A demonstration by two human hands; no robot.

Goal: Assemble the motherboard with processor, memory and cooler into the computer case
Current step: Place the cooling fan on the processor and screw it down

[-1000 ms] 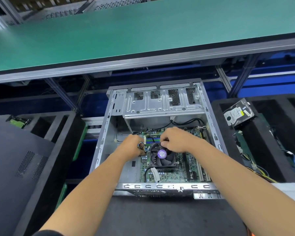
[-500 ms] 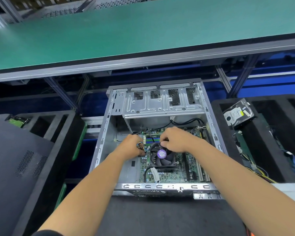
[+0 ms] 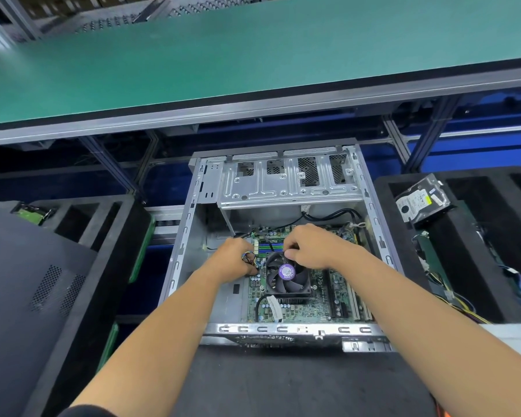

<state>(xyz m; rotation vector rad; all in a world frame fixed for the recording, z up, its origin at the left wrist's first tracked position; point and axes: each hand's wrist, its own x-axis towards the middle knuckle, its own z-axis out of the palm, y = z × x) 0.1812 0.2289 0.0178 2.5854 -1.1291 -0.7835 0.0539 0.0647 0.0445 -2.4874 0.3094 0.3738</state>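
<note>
1. While the open computer case [image 3: 283,188] lies on a dark mat [image 3: 283,383], both forearms of the person reach into it from the near side.
2. Inside the case sits the green motherboard [image 3: 322,305], and the cooler [image 3: 286,276] with its black fan and purple label stands on the middle of the board.
3. The left hand [image 3: 233,258] is at the left of the cooler, its fingers curled around a small bundle of thin coloured wires [image 3: 248,257].
4. The right hand [image 3: 309,246] is at the far edge of the cooler with the fingertips pinched together; what they pinch cannot be told.
5. Beyond the case runs a long bench with a green surface [image 3: 253,55] and a grey metal edge.
6. Black foam trays stand on both sides; the right tray [image 3: 494,236] holds a hard drive [image 3: 423,201].
7. A dark perforated panel [image 3: 36,281] lies at the left.
</note>
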